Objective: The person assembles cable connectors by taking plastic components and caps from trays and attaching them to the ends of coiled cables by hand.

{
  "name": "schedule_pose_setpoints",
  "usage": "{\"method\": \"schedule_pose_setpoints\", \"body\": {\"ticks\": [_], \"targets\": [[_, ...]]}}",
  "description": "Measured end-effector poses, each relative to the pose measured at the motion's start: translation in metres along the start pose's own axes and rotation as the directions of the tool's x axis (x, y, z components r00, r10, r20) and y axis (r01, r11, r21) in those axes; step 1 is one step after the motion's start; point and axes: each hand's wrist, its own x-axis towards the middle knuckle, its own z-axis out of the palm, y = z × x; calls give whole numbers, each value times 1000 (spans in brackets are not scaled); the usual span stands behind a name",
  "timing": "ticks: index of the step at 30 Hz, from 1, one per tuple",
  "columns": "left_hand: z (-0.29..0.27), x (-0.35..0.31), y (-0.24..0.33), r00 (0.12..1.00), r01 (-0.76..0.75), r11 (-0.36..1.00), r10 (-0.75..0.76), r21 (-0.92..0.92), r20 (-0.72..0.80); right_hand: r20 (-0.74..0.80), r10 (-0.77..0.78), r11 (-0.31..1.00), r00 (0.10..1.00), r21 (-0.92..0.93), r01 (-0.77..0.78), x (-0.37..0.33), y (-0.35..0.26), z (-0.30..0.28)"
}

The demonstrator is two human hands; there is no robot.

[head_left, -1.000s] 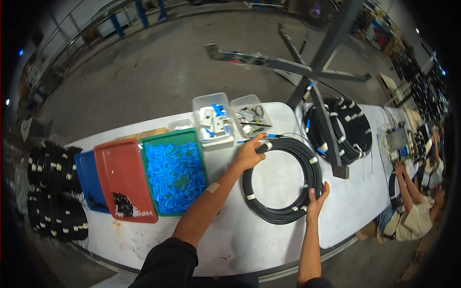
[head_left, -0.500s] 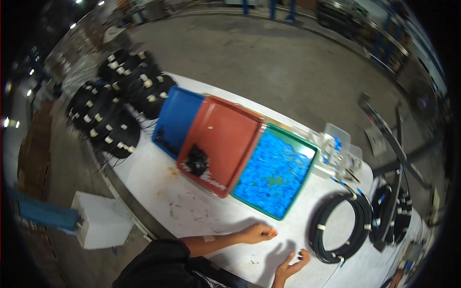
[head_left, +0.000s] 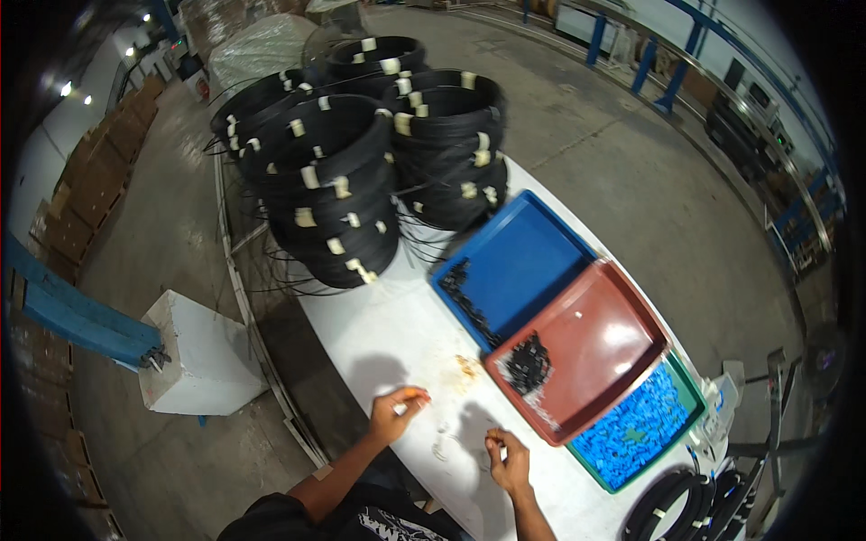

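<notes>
Over the white table, my left hand (head_left: 395, 415) is closed, thumb and fingers drawn together. Something small and orange shows at its fingertips; its kind is not clear. To its right, my right hand (head_left: 510, 462) is curled with the thumb against the fingers. A dark spot shows at those fingertips, too small to name. Closest to the right hand is a red tray (head_left: 591, 361) holding a heap of small black parts (head_left: 527, 364). Beside it lie a blue tray (head_left: 525, 261) with black pieces along one side and a green tray (head_left: 693, 408) full of small blue parts (head_left: 631, 424).
Tall stacks of black cable coils (head_left: 316, 198) with pale tape bands stand at the table's far left end. More black coils (head_left: 663, 509) lie at the near right. A white block (head_left: 203, 352) and a blue beam (head_left: 86, 311) are left of the table (head_left: 361, 311).
My view has swung left, bringing the coil stacks closer to the middle. Both hands have moved left along the table, away from the coil at the right, fingers still curled.
</notes>
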Motion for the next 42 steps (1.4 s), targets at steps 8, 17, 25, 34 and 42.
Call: {"method": "schedule_pose_setpoints", "body": {"ticks": [8,17,25,34,42], "targets": [[-202,103,114,734,-458,884,319,-91,-600,-43,-213,915,976,342,215,231,-128,110],[-293,253,200,684,-545,804,262,-237,-681,-137,-258,821,956,490,292,439,-274,131],[-278,287,225,744,-396,900,200,-181,-637,5,-72,787,997,614,54,468,-319,141],[-272,292,233,716,-392,882,115,-260,-689,17,-162,789,987,603,119,475,-309,142],[-273,283,235,698,-521,816,241,-249,-674,-5,-266,763,964,610,214,464,-320,135]]}}
